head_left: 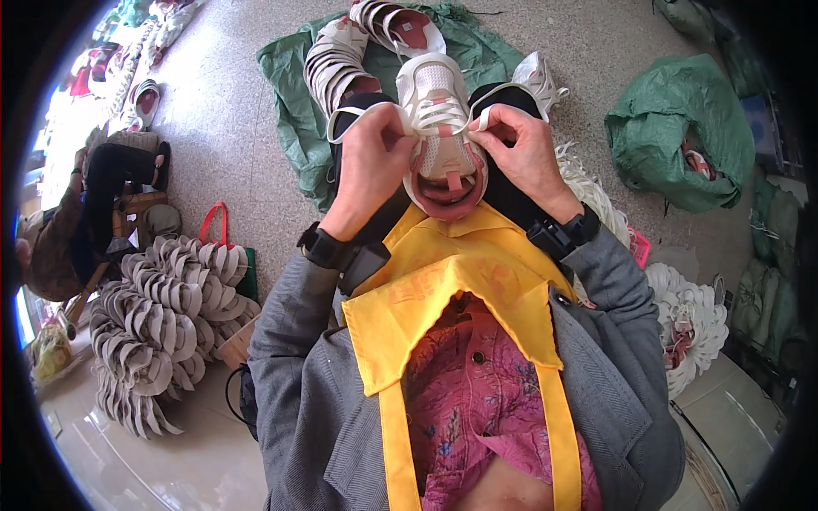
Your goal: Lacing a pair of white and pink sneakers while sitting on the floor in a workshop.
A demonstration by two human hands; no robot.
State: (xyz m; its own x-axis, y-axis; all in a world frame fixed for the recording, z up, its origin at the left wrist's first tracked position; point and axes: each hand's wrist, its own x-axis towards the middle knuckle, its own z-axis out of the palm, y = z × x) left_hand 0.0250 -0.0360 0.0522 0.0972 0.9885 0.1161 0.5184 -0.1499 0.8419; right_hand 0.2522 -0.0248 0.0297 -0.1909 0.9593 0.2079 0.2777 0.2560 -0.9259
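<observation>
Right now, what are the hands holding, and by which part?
Both the left hand and right hand pinch the white laces of a white-and-pink sneaker.

A white shoe (pixel 436 119) with pale pink trim and white laces (pixel 358 115) is seen above a bright yellow apron (pixel 464 281), which is worn over a grey herringbone jacket (pixel 294 375) and a pink flowered shirt (pixel 477 392); black bands (pixel 324 249) are worn on both wrists. Green sacks (pixel 682 128) are spread on a speckled grey-beige floor (pixel 221 102), and white and dark red shoe uppers (pixel 341 55) are stacked on one of them. A heap of grey-brown insoles (pixel 162 324) is seen beside a red handle (pixel 215 223), and a pile of white pieces (pixel 694 319) is seen to the right.
</observation>
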